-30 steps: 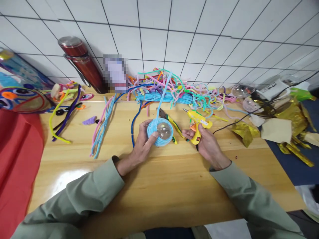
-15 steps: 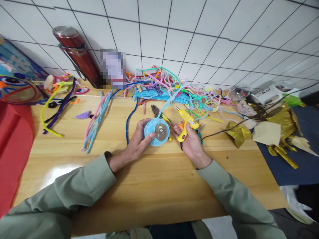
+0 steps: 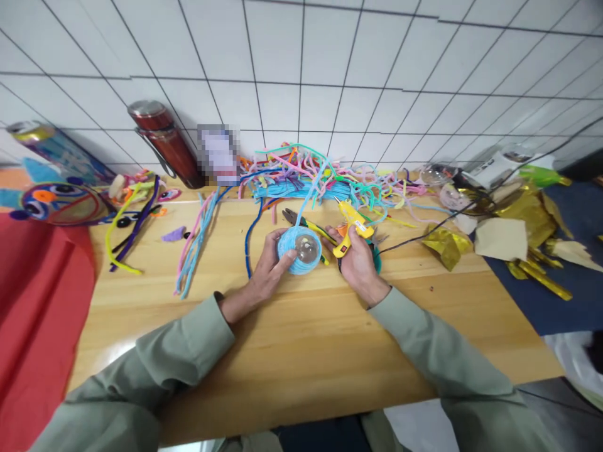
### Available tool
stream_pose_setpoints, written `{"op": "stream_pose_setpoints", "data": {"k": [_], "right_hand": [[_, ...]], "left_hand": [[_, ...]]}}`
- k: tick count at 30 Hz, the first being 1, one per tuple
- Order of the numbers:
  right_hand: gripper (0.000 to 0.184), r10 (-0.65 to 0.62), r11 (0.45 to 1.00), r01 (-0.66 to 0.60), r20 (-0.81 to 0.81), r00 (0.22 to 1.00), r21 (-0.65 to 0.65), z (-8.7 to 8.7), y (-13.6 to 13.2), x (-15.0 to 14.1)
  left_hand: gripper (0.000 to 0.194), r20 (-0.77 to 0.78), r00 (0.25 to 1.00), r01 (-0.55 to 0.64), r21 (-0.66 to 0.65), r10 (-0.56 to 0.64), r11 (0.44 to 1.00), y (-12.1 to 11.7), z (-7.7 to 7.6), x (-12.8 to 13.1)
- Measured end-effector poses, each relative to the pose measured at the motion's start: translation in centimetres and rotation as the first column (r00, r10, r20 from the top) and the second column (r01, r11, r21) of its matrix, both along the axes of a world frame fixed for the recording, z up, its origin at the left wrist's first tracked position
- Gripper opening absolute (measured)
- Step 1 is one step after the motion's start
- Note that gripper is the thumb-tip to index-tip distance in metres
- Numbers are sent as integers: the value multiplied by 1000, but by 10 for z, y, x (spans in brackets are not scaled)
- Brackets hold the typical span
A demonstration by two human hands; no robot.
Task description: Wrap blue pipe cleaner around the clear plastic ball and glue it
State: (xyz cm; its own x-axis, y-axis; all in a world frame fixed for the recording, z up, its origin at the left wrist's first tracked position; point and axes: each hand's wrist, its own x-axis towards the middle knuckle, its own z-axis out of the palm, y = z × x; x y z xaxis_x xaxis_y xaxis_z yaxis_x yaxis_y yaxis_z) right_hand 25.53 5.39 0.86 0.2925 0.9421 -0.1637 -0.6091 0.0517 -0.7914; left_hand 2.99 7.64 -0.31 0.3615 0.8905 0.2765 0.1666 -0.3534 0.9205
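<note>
My left hand (image 3: 269,271) is closed around a clear ball (image 3: 308,248) partly wound with light blue pipe cleaner (image 3: 285,246). The thumb presses on the windings, and a loose blue end rises from the top of the ball. In my right hand (image 3: 358,267) is a yellow glue gun (image 3: 351,227), its nozzle pointing up and to the left, away from the ball. A dark cord runs from it to the right. Behind the ball lie pliers (image 3: 306,223) with yellow and dark handles, partly hidden. Another green-handled tool is mostly covered by my right hand.
A tangled heap of coloured pipe cleaners (image 3: 301,179) lies along the tiled wall. To the left stand a red thermos (image 3: 172,147), a decorated craft figure (image 3: 66,204) and red cloth (image 3: 42,282). Gold foil (image 3: 532,220) and clear plastic pieces (image 3: 452,196) are at the right.
The camera view has tilted up and shifted left, so the scene sits differently in the frame. Both hands keep their holds on the ball and the glue gun, with little movement between them.
</note>
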Motion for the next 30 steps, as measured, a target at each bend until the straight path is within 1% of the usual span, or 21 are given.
{"op": "stream_pose_setpoints", "data": {"k": [3,6,9,11,12,14,16,18,20,22,26,28,30], "right_hand": [[50,-14,1000,14,9,1000,21,-2,3,0],[47,-53,997,50,52,997,52,-1,9,5],[42,-99,994,94,95,991,59,7,12,15],[44,-94,995,88,117,989,51,15,8,21],[45,-56,998,51,130,990,42,19,3,24],[48,75,997,-77,157,985,6,26,-12,28],[48,223,975,-217,140,965,-54,31,-29,30],[46,329,941,-318,94,940,-113,33,-42,30],[44,376,922,-362,97,922,-135,32,-49,30],[44,403,912,-386,133,905,-137,29,-50,33],[49,485,870,-459,150,861,-179,24,-48,39],[51,500,859,-470,138,855,-203,22,-49,40],[51,488,864,-456,133,863,-214,21,-51,39]], "left_hand": [[59,36,999,20,4,-20,1000,4,-1,9],[60,67,997,23,4,-23,1000,3,-1,14],[60,83,996,23,-24,-21,999,2,0,15],[61,81,997,-1,-20,3,1000,1,0,14],[63,78,997,-18,-13,19,1000,2,0,14],[66,69,996,-54,9,53,998,3,-1,12],[67,56,996,-76,33,74,997,4,-2,10],[67,30,997,-69,60,68,996,4,-2,7],[65,5,999,-41,90,41,995,3,-1,4],[63,-13,1000,-12,106,13,994,2,1,1],[61,-39,999,31,84,-28,996,0,6,-1],[60,-49,998,47,65,-44,997,-1,6,-1],[59,-60,997,62,66,-58,996,-1,6,-2]]}}
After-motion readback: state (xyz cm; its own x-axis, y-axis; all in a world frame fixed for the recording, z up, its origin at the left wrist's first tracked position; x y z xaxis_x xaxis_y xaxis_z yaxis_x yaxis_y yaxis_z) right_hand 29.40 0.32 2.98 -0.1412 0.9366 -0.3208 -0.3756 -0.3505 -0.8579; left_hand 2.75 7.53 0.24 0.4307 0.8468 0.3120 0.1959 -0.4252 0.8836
